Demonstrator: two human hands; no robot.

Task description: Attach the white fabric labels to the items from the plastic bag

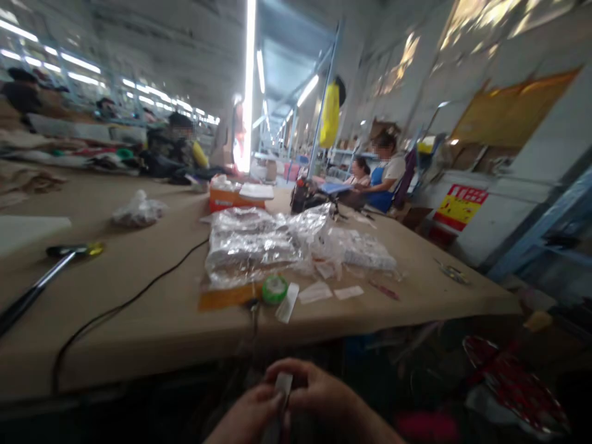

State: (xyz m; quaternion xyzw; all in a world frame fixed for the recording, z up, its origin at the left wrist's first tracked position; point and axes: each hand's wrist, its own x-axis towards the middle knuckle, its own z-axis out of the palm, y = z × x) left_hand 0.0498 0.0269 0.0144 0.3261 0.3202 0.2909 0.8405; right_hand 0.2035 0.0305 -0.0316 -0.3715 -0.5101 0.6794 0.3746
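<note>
You hold both hands close together below the near edge of the bench (pixel 139 345), with a small pale strip (pixel 283 383) between them; your left hand (pixel 254 407) pinches it, thumb against its side; your right hand (pixel 319 388) curls its fingers around the other side, though you cannot tell from this view how firmly it grips; the strip's lower end is lost in shadow.

On the bench ahead of you, a green tape roll (pixel 265 292) lies just beside a white paper slip (pixel 287 303), near the front edge; clear plastic packaging (pixel 254 246) spreads behind them, in front of an orange box (pixel 224 198); a black cable (pixel 139 298) curves across to your left; pliers (pixel 452 272) lie well apart, to your right.
</note>
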